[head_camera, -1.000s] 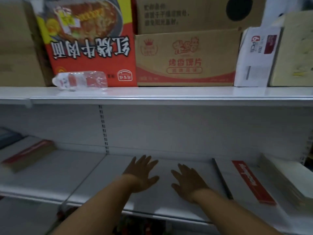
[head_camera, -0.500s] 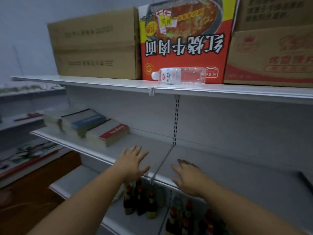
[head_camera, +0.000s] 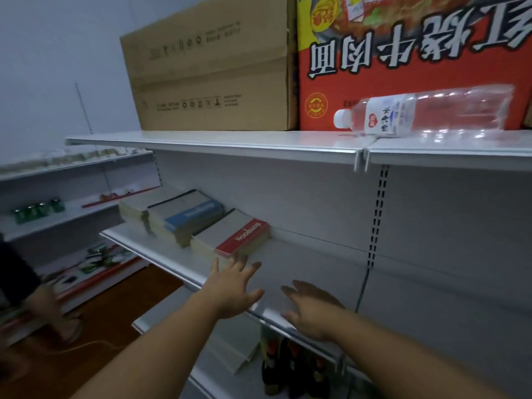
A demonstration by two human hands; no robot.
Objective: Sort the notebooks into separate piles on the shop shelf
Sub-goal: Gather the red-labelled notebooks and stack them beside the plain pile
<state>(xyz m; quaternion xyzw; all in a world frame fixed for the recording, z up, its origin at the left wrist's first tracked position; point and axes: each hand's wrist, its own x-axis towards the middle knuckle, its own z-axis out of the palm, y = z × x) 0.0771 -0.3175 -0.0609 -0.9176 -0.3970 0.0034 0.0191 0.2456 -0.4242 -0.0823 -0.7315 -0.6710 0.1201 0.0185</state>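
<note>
Three piles of notebooks lie side by side on the middle shelf [head_camera: 302, 272] of a white shop rack: a plain pale pile [head_camera: 134, 207] farthest left, a blue-banded pile [head_camera: 187, 218] touching it, and a red-banded pile [head_camera: 230, 236] nearest the hands, its spine strip facing outward. The left hand [head_camera: 233, 289] reaches flat over the shelf with fingers spread and straight, the fingertips just at the near edge of the red-banded pile; whether they actually touch it cannot be told. The right hand [head_camera: 313, 309] hovers low over the shelf's front lip to the right, fingers extended and loose, holding nothing. Both hands are empty. These notebooks look like thin soft-cover pads stacked many deep — each one light and bendy alone, but a full pile would likely be fairly heavy and prone to fanning or sliding apart, since the covers look smooth. A sound hold would probably be both hands clamping a stack from opposite short ends, or one hand slid under the bound spine side with the other pressing on top, so the loose page edges do not splay. On the shelf above, a clear water bottle [head_camera: 426, 113] lies on its side in front of a red carton [head_camera: 403, 53] and a brown box [head_camera: 210, 67] — well apart from the work.
</note>
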